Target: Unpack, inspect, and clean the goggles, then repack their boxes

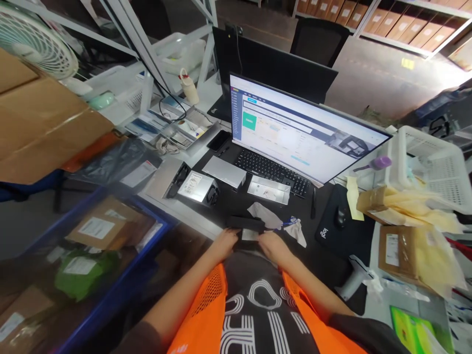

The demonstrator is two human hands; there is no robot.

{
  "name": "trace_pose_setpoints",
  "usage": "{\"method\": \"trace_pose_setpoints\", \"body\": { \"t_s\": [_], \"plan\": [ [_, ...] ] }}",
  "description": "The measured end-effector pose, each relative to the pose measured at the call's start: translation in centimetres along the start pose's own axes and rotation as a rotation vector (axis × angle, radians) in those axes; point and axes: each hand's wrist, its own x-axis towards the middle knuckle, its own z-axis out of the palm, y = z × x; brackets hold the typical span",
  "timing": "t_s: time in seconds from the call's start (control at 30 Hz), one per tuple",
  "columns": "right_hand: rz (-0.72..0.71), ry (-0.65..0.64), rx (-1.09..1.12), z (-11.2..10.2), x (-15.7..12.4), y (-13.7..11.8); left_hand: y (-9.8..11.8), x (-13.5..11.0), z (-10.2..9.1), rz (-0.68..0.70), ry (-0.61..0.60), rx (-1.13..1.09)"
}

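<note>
My left hand [225, 243] and right hand [272, 244] each grip one end of the small dark box [246, 224], low in the centre of the frame at the near edge of the desk mat [236, 202]. Held this way it stays level, with its pale label facing me. The silver boxes [224, 171] lie just above it, before the keyboard [273, 169], within easy reach.

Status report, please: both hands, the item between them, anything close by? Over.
Left hand and right hand both on small black box at desk edge. Crumpled wrapper just behind it, silver tray further back. Grip blurred, cannot tell.
</note>
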Motion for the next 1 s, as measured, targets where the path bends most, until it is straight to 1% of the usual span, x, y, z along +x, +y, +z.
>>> {"method": "trace_pose_setpoints", "body": {
  "t_s": [0.1, 0.17, 0.23, 0.33, 0.4, 0.5, 0.63, 0.73, 0.77, 0.8, 0.87, 0.9, 0.93, 1.0],
  "plan": [
    [0.176, 0.13, -0.056, -1.1, 0.3, 1.7, 0.4, -0.7, 0.2, -0.042, 0.063, -0.038],
    [0.261, 0.164, -0.083, -1.4, 1.3, 2.8, 0.8, -1.1, 0.4, -0.07, 0.104, -0.065],
    [0.292, 0.144, -0.087, -1.2, 2.6, 3.6, 1.2, -1.4, 0.5, -0.08, 0.129, -0.099],
    [0.333, 0.106, -0.06, -0.8, 4.3, 4.2, 1.7, -2.0, 0.2, -0.059, 0.15, -0.154],
    [0.376, 0.112, -0.023, -1.0, 4.9, 4.4, 2.0, -2.4, 0.0, -0.043, 0.17, -0.185],
    [0.436, 0.169, 0.071, -2.0, 5.2, 4.8, 2.0, -2.8, 0.1, -0.031, 0.202, -0.216],
    [0.476, 0.299, 0.276, -4.5, 4.7, 4.8, 1.5, -2.8, 0.8, -0.019, 0.227, -0.232],
    [0.452, 0.399, 0.448, -7.2, 3.9, 3.3, 1.3, -2.7, 1.2, -0.013, 0.238, -0.226],
    [0.433, 0.438, 0.559, -8.3, 3.7, 2.4, 1.3, -2.6, 1.2, -0.01, 0.238, -0.221],
    [0.411, 0.477, 0.71, -9.4, 3.6, 1.4, 1.3, -2.6, 1.3, -0.006, 0.236, -0.216],
    [0.366, 0.537, 1.091, -11.4, 3.9, -1.1, 1.3, -2.5, 1.4, 0.0, 0.229, -0.202],
    [0.35, 0.542, 1.248, -12.1, 4.3, -2.6, 1.2, -2.4, 1.5, 0.002, 0.226, -0.194],
    [0.339, 0.523, 1.353, -12.7, 4.8, -4.1, 1.2, -2.4, 1.6, 0.001, 0.225, -0.184],
    [0.329, 0.427, 1.442, -13.0, 6.3, -7.4, 1.1, -2.4, 1.9, -0.003, 0.225, -0.163]
  ]
}}
